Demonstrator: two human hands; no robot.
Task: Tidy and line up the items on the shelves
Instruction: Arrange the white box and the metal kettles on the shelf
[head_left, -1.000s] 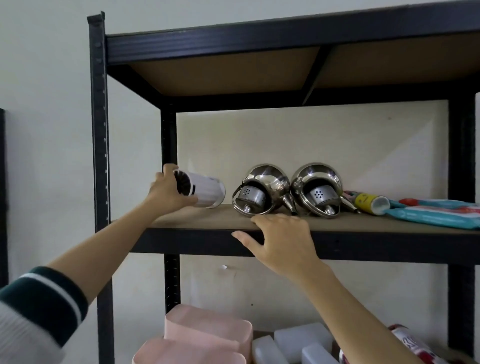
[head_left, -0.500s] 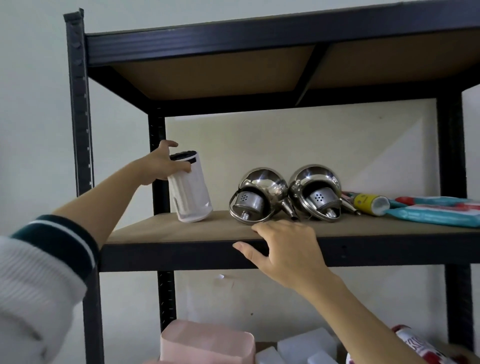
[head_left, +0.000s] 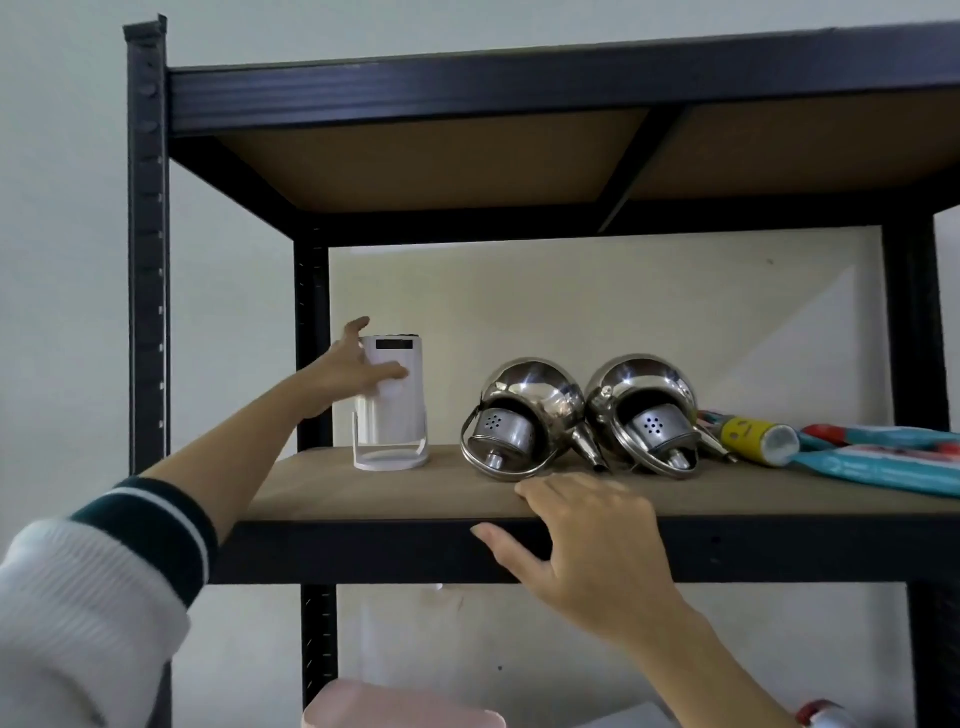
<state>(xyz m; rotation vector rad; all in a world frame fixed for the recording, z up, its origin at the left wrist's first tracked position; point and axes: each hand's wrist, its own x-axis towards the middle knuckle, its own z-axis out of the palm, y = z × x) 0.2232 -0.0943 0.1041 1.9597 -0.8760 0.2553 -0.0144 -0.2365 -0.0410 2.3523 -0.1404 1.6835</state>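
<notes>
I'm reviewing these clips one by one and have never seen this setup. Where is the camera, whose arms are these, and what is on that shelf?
There is no robot here. The camera is worn on a person's head and looks forward, so the two arms reaching in are the wearer's own. The left hand grips a white cylindrical device that stands upright on its ring-shaped stand at the left end of the wooden shelf. The right hand rests open on the shelf's front edge and holds nothing. To the right of the device, two shiny steel kettles lie tipped on their sides, side by side. Beyond them lie a yellow tube and teal packets, also lying flat.
</notes>
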